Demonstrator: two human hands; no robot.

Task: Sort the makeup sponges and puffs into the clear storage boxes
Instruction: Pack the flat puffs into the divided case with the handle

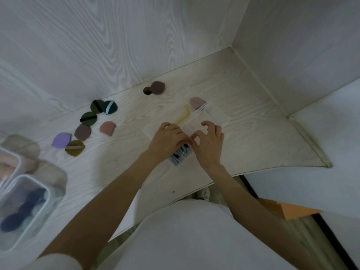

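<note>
Both hands meet over a clear plastic bag [206,115] lying on the white desk. My left hand [167,139] grips the bag's near end, just above its blue label [180,155]. My right hand [209,142] pinches the bag's film with thumb and forefinger, its other fingers arched. A pale pink puff [196,103] shows at the bag's far end. Loose puffs lie to the left: dark green [97,106], teal [111,107], green with a black strap [88,118], mauve [82,132], pink [107,128], purple [61,140], olive [75,148].
Two clear storage boxes stand at the left edge, the nearer box [41,184] with dark blue puffs, the farther box [17,157] with pale ones. A brownish puff [158,87] lies by a cable hole [147,91]. A yellow strip [184,115] lies beside the bag. Walls enclose the desk behind and on the right.
</note>
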